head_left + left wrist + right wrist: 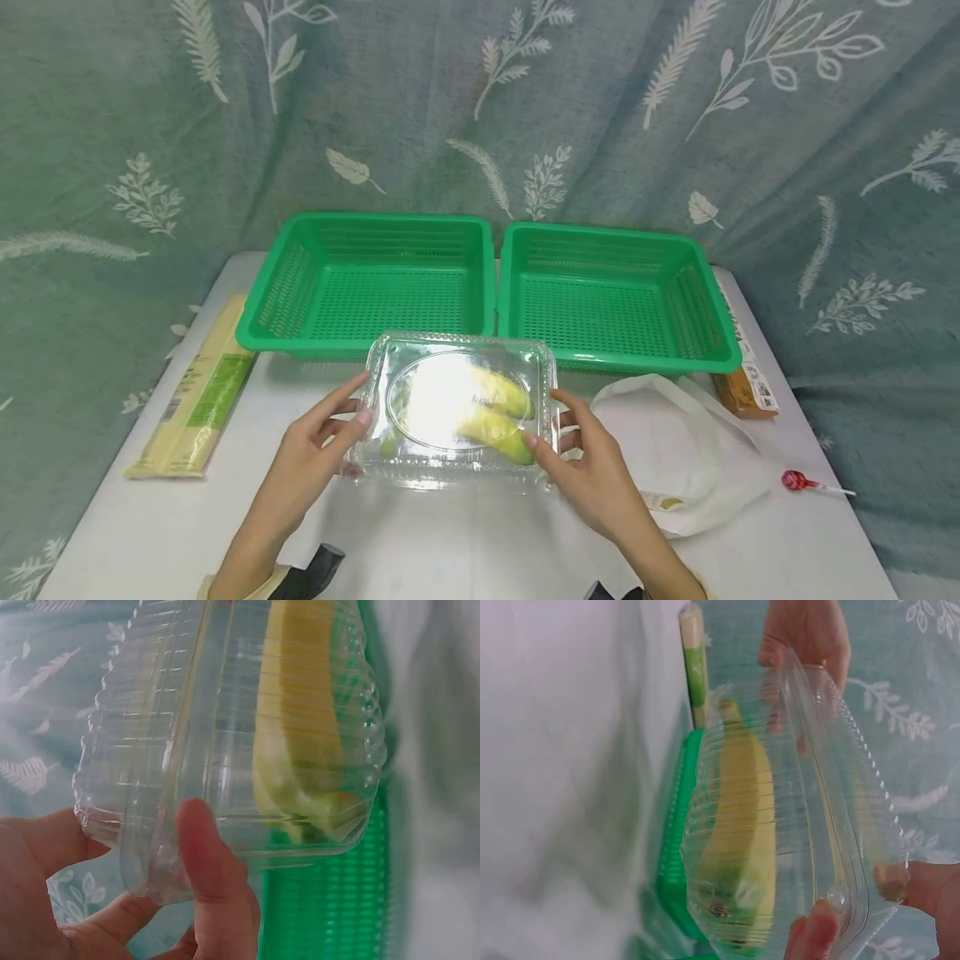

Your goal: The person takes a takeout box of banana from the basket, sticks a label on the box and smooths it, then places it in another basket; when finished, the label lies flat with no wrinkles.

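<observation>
A clear plastic clamshell box (450, 464) is held up in front of the green baskets, with yellow bananas (498, 427) inside, greenish at their ends. Glare on the lid hides part of the contents. My left hand (311, 450) grips the left end, thumb on the near side. On the right end, my right hand (596, 471) holds it the same way. In the left wrist view the thumb and fingers pinch the box's rim (176, 862). A banana (739, 825) shows through the ribbed wall in the right wrist view, and the lid appears closed.
Two green plastic baskets (367, 343) (622, 360) stand side by side at the back of the white table. A yellowish flat package (198, 400) lies left. To the right are a white bag (675, 442), a brown-and-white package (746, 387) and a red lollipop (797, 480).
</observation>
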### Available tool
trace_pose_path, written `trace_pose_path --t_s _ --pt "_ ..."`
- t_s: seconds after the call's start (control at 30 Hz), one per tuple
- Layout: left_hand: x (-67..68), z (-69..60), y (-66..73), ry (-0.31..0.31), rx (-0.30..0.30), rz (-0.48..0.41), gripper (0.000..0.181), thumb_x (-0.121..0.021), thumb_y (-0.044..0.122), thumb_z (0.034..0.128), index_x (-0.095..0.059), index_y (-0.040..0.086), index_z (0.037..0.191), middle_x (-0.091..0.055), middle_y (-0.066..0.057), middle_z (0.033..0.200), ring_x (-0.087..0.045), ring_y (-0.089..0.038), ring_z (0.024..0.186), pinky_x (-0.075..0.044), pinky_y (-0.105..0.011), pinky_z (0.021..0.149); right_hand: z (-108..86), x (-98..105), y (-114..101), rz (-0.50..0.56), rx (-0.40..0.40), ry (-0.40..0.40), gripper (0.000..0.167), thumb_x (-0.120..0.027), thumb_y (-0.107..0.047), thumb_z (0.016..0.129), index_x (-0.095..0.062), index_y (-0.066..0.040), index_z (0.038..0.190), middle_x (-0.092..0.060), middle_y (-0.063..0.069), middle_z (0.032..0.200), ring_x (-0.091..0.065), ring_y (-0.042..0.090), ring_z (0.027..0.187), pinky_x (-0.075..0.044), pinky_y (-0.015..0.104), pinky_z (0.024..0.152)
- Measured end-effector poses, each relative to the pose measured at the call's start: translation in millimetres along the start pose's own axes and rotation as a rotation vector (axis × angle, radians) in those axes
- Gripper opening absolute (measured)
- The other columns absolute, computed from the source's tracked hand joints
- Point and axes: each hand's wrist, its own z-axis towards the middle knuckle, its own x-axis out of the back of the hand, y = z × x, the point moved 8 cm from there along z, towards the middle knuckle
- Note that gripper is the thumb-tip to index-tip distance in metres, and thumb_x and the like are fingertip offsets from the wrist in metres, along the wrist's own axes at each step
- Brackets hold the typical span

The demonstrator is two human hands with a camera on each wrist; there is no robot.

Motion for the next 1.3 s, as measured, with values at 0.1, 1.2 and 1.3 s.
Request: trace_pose_path --t_s 0.1,1.2,1.3 --pt "-2.9 -2.6 -9.1 -0.016 0.022 0.000 0.054 -0.057 0.029 0.1037 -0.040 0.026 0.155 -0.051 -0.018 0.136 -0.060 -0.001 0.098 -0.063 -0.033 0.062 -4.5 -4.9 9.5 0.012 -0.027 0.002 0.067 -0.076 -0.034 0.090 -0.044 -0.019 0.148 -0.057 0.014 0.120 -0.060 0.015 0.088 -0.059 0.022 0.063" --pt "-34.6 20.3 -56.5 -0.087 0.146 0.039 0.058 -0.060 0.035 0.1019 -0.038 0.029 0.155 -0.049 -0.021 0.144 -0.064 -0.026 0.110 -0.064 -0.028 0.068 12.0 -15.5 59.7 -0.087 -0.028 0.053 0.065 -0.071 -0.036 0.094 -0.046 -0.016 0.151 -0.063 0.017 0.122 -0.055 0.014 0.083 -0.050 0.021 0.056" --pt "-34.4 22.2 -55.5 -0.086 0.137 0.041 0.058 -0.058 0.033 0.1027 -0.037 0.026 0.156 -0.048 -0.023 0.145 -0.064 -0.026 0.110 -0.064 -0.028 0.068 14.8 -15.6 60.5 -0.096 -0.023 0.058 0.066 -0.070 -0.037 0.094 -0.046 -0.016 0.151 -0.063 0.019 0.125 -0.053 0.014 0.083 -0.048 0.021 0.056"
